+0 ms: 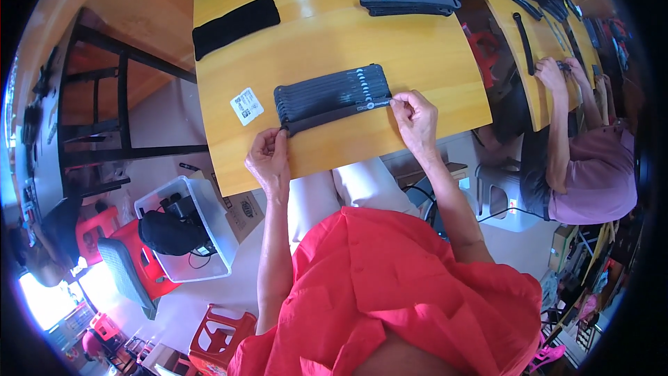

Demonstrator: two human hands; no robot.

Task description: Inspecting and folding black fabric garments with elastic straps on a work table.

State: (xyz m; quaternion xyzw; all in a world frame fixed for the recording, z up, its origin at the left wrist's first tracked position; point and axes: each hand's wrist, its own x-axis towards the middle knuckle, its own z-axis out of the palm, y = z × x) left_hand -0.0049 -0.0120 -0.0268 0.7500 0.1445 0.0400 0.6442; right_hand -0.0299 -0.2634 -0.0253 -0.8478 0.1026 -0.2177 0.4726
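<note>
The left hand (268, 157) pinched the near end of a dark strap (334, 113), and the right hand (415, 117) pinched its far end, so the strap lay stretched along the front edge of a row of similar black straps (330, 89) on the yellow tabletop (313, 28). A white label (246, 106) lay just left of the row. The strap seemed to touch the row, though blur hid the seam.

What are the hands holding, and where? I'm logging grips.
The left hand and right hand pinch opposite ends of one black strap, the nearest in the row.
</note>
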